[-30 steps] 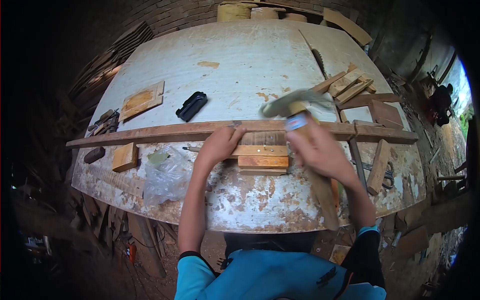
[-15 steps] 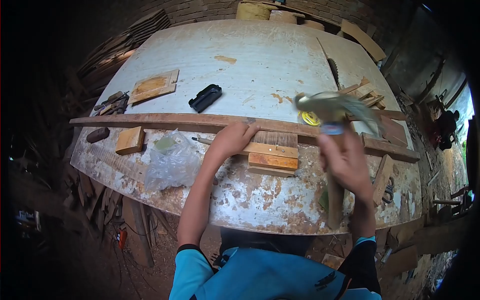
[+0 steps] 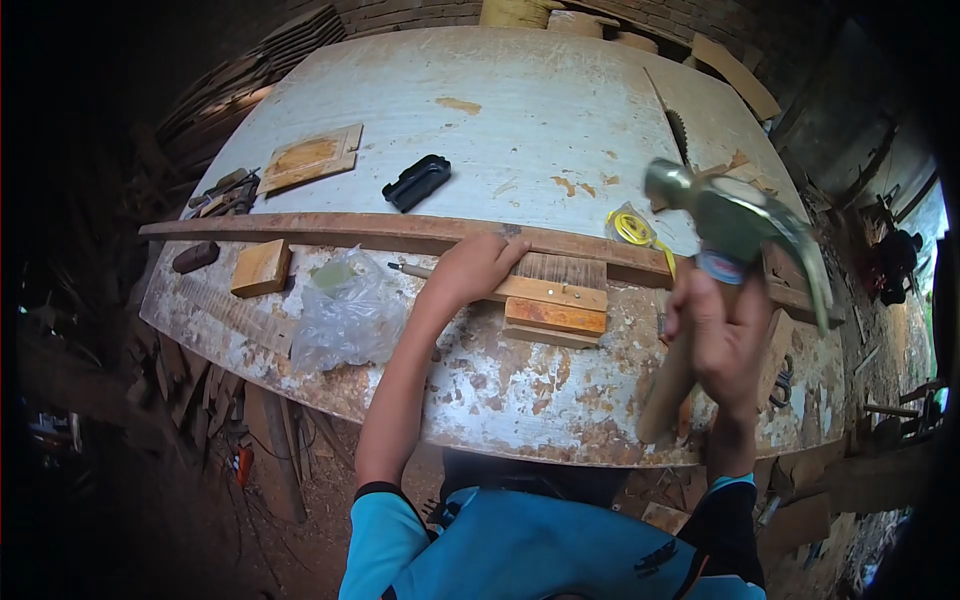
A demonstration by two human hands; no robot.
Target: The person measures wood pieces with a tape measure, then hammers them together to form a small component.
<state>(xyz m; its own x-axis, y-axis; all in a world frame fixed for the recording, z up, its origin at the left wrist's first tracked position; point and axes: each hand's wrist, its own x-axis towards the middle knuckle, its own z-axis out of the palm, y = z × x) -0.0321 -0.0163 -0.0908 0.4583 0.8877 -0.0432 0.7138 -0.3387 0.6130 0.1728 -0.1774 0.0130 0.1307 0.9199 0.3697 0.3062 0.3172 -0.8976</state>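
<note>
My left hand (image 3: 472, 270) is closed over the left end of a light wooden block (image 3: 555, 292) with small nail heads in its top. Its fingertips lie against a long wooden bar (image 3: 380, 232) that runs across the bench. Just in front of the block is an orange-brown wood piece (image 3: 555, 316). My right hand (image 3: 728, 345) grips a claw hammer (image 3: 745, 225) by its wooden handle, held up over the right side of the bench. The metal head points up, and the claw is on the right.
A yellow tape measure (image 3: 632, 228) lies behind the bar. On the left are a crumpled plastic bag (image 3: 345, 320), a wooden cube (image 3: 261, 268) and a dark oblong piece (image 3: 196, 257). Farther back sit a black plastic case (image 3: 418, 183), a small wooden panel (image 3: 312, 160) and a saw blade (image 3: 677, 130).
My right hand has shifted right with the hammer, leaving the tape measure more exposed. My left hand keeps its hold on the block. The view has moved slightly.
</note>
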